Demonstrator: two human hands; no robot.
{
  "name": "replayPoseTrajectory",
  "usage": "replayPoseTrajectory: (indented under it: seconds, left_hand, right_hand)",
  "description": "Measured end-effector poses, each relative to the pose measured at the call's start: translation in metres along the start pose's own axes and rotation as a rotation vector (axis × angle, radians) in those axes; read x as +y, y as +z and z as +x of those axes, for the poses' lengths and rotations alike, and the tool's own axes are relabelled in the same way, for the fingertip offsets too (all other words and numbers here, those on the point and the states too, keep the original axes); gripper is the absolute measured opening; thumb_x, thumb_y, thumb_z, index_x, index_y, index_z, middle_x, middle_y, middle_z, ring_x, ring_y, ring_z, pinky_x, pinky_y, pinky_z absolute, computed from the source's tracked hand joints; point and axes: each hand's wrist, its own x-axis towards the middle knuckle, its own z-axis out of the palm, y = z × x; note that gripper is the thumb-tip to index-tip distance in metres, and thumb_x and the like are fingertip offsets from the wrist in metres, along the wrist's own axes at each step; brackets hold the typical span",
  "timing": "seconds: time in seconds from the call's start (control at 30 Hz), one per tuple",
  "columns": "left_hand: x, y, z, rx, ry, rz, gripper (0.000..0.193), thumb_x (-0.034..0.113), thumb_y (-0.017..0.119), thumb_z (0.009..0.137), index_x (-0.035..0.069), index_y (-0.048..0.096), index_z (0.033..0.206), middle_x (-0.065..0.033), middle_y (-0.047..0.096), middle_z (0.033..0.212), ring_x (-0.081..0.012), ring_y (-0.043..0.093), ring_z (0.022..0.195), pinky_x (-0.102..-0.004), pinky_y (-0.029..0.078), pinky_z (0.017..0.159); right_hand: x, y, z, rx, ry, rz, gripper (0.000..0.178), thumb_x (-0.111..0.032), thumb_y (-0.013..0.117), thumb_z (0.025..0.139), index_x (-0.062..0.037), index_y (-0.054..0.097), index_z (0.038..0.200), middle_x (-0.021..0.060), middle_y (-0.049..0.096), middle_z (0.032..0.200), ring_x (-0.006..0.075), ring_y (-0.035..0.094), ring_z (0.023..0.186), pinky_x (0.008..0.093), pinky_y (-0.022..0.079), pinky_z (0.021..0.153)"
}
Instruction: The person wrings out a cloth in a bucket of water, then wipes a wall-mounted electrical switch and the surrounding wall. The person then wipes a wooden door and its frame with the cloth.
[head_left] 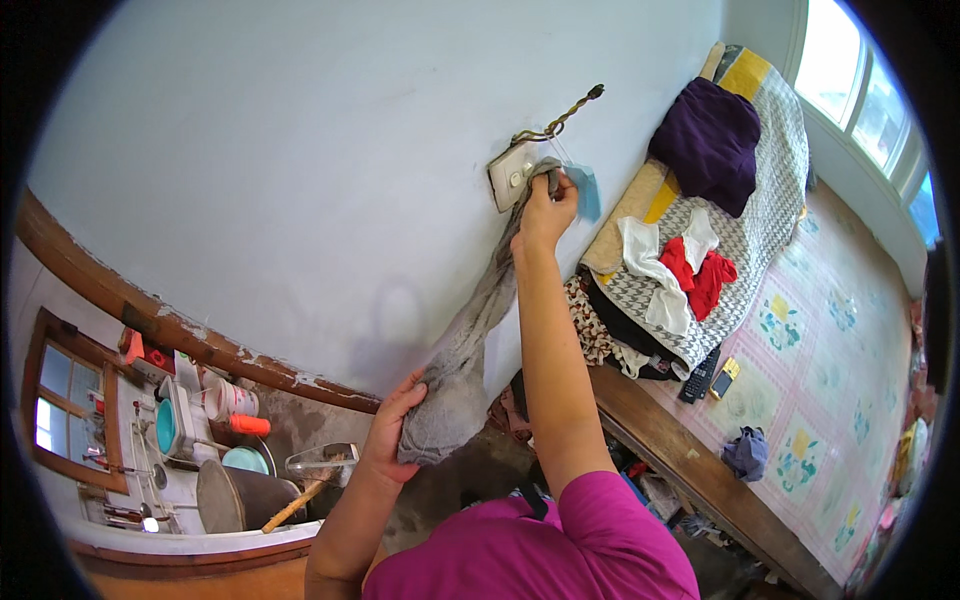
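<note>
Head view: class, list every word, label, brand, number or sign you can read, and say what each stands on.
None can be read.
Grey cloth: no lettering shows.
Wall switch plate: no legible marking.
Black remote: any button markings are too small.
Gold handheld device: any markings are too small.
Red box: any print is too small and blurred.

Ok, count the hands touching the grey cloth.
2: the left hand at the lower end of the grey cloth, the right hand at its upper end, by the wall switch.
</note>
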Motion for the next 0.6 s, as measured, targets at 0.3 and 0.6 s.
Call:
replayPoseTrajectory:
  seconds: [0.3, 0.6]
  left_hand:
    - [-0.002, 0.0, -0.002, -0.011, -0.007, 0.037, 0.044, 0.012, 0.055, 0.099, 0.0, 0.051, 0.141, -0.0145, 0.065, 0.132, -0.0251, 0.066, 0.118, -0.0393, 0.052, 0.103]
    - [-0.002, 0.001, -0.001, -0.014, -0.02, 0.064, 0.043, 0.011, 0.056, 0.099, 0.0, 0.052, 0.141, -0.0142, 0.066, 0.13, -0.0251, 0.066, 0.117, -0.0393, 0.053, 0.102]
  right_hand:
    - [-0.002, -0.004, -0.002, -0.039, 0.112, -0.016, 0.028, -0.013, 0.072, 0.09, -0.0008, 0.056, 0.11, 0.0059, 0.057, 0.105, 0.0164, 0.052, 0.097, 0.0295, 0.044, 0.089]
    - [0.013, -0.007, -0.023, -0.079, 0.001, -0.086, 0.034, -0.019, 0.072, 0.091, 0.0007, 0.054, 0.113, 0.006, 0.057, 0.101, 0.0154, 0.053, 0.092, 0.029, 0.044, 0.085]
